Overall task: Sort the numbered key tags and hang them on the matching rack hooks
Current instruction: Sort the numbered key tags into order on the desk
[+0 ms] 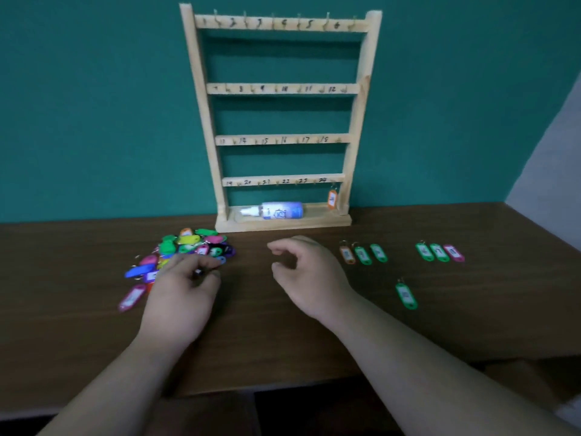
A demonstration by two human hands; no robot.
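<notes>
Our left hand (pixel 184 294) curls its fingers at the near edge of the heap of tags (pixel 188 250); blur hides whether it grips one. Our right hand (pixel 311 278) hangs loosely curled and holds nothing. To the right, seven sorted tags (pixel 406 296) lie flat on the table (pixel 314 347), long axes running away from us, rings at the far end. An orange tag (pixel 332 199) hangs upright from hook 24 on the rack (pixel 201 99).

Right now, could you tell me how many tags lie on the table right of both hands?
7: a row of three, another three farther right, one green tag nearer.
</notes>
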